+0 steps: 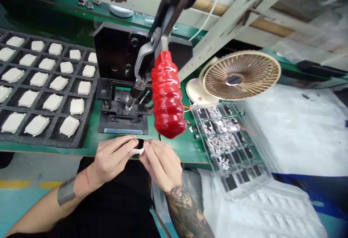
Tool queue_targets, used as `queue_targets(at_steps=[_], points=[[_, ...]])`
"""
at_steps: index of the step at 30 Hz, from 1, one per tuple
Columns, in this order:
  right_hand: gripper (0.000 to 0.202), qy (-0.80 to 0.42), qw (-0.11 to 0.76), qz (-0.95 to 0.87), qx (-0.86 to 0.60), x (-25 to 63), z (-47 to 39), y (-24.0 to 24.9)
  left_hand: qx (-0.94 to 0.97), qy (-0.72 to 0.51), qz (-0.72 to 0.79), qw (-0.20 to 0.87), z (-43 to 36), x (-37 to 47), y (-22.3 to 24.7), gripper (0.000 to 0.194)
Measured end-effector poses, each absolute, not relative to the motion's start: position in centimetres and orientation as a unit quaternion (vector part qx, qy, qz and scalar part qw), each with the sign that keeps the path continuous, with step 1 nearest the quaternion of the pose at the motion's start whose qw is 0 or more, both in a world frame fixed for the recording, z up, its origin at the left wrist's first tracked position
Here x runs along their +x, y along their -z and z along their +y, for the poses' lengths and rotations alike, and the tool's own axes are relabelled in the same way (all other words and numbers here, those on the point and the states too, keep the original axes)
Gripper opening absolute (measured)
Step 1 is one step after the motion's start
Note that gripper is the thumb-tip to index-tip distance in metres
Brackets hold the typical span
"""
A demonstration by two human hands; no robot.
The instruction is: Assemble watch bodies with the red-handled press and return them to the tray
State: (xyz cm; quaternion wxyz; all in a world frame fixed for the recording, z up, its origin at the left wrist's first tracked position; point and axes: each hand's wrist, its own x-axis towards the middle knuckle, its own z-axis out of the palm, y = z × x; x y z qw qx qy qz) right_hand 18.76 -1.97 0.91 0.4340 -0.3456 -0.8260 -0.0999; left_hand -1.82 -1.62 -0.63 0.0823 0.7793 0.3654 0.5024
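A small white plastic casing (138, 151) with a dark inside is held between both hands at the bench's front edge. My left hand (112, 157) pinches its left side with thumb and fingers. On the opposite side, my right hand (162, 162) has its fingertips closed on the casing's edge. The fingers hide part of it. Just beyond the hands stands a black toggle-clamp press fixture (123, 113), its red ribbed handle (168, 96) hanging down toward me.
Left of the fixture, a black foam tray (88, 122) holds many white casings in its pockets. At right are a desk fan (241, 76) and a clear compartment box (233, 187) of small parts. Tiny scraps (191, 129) lie on the green bench (176, 151).
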Motion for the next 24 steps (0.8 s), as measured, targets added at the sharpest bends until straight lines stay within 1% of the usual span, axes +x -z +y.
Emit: queue_targets(at_steps=[9,12,15,17,20,22,24], points=[[0.044,0.097,0.434,-0.828,-0.342,19.4,-2.4,-0.7,0.759,-0.512,0.391,0.099,-2.2,-2.2,0.5,0.038],[0.039,0.097,0.43,-0.832,-0.337,19.2,-2.1,-0.9,0.756,-0.512,0.393,0.104,-2.2,-2.2,0.6,0.039],[0.032,0.09,0.427,-0.836,-0.333,19.4,-2.0,-1.0,0.759,-0.511,0.392,0.091,-2.3,-2.1,0.6,0.035],[0.032,0.081,0.453,-0.816,-0.35,19.8,-1.9,-0.9,0.749,-0.513,0.412,0.073,-2.3,-1.8,0.5,0.031],[0.034,0.061,0.526,-0.751,-0.394,20.8,-1.3,-0.1,0.759,-0.506,0.409,0.02,-1.9,-1.0,0.3,0.03],[0.03,0.061,0.564,-0.71,-0.418,21.7,-0.5,0.6,0.784,-0.489,0.38,-0.035,-1.4,0.1,0.2,0.031],[0.021,0.068,0.597,-0.673,-0.431,22.5,0.3,1.3,0.796,-0.472,0.368,-0.091,-0.6,1.5,0.6,0.033]])
